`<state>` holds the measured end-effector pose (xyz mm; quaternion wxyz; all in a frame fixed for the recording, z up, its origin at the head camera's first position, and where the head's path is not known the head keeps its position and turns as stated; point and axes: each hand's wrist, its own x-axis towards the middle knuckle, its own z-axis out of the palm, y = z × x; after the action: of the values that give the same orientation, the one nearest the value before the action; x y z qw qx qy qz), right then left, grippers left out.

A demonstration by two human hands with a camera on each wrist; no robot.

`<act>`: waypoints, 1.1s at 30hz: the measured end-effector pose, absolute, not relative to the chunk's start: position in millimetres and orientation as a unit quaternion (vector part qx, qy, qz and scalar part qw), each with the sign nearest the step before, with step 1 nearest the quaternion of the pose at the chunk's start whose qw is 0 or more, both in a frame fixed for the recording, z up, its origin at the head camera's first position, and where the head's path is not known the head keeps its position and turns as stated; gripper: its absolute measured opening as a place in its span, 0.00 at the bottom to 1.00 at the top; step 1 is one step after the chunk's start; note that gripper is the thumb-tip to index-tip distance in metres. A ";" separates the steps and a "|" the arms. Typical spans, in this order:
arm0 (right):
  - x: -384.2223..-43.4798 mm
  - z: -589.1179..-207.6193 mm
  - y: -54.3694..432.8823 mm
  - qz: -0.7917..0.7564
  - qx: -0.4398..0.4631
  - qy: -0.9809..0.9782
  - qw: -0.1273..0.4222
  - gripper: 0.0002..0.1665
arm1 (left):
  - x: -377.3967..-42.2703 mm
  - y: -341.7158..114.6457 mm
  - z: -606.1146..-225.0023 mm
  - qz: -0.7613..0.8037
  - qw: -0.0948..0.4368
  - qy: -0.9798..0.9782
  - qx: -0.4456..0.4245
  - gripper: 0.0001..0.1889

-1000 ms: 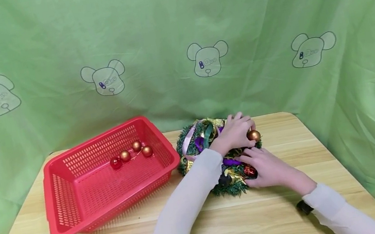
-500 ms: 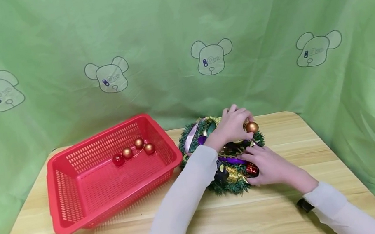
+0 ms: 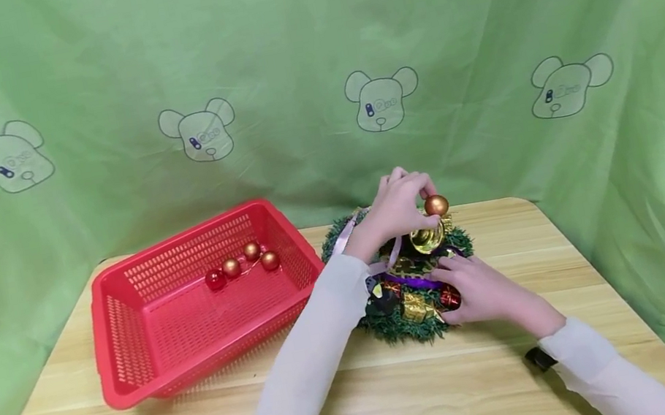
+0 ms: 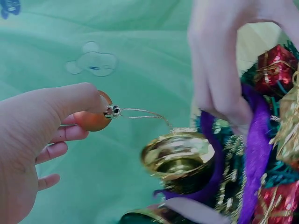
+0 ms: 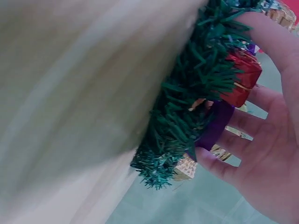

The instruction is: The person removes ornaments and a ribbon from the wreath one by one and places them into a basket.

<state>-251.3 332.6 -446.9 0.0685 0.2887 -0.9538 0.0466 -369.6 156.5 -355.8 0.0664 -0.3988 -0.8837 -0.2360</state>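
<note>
In the head view my left hand point(image 3: 397, 205) pinches a copper-gold bauble point(image 3: 436, 205) above the far part of a green tinsel wreath point(image 3: 420, 327). A looped cord point(image 4: 145, 113) runs from the bauble's silver cap towards a shiny gold bell point(image 4: 180, 156), which hangs open side up in the left wrist view. My right hand point(image 3: 484, 290) holds the wreath's near right edge, thumb and fingers about the tinsel beside a red wrapped gift ornament point(image 5: 243, 77) and a purple ribbon point(image 5: 216, 123). The wreath's far part is partly hidden behind my left hand.
To the left stands a red perforated plastic basket point(image 3: 215, 358). Inside lie several baubles, including a red one point(image 3: 215, 279) and a gold one point(image 3: 270, 260). A green curtain point(image 3: 276, 39) hangs behind the wooden table point(image 3: 394, 404).
My left hand has lifted the bauble up and slightly leftwards, and the gold bell has come into sight under it. My right hand stays on the wreath. The head view has shifted a little.
</note>
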 end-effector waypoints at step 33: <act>-266.6 -428.6 325.8 0.099 0.237 -0.966 -0.017 0.39 | -337.6 -36.5 -301.7 -0.250 0.194 -0.887 -0.336 0.18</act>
<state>-266.6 325.8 -428.6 -0.0174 0.2374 -0.9662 0.0992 -337.6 -36.5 -301.7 0.1940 -0.3362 -0.8870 -0.2502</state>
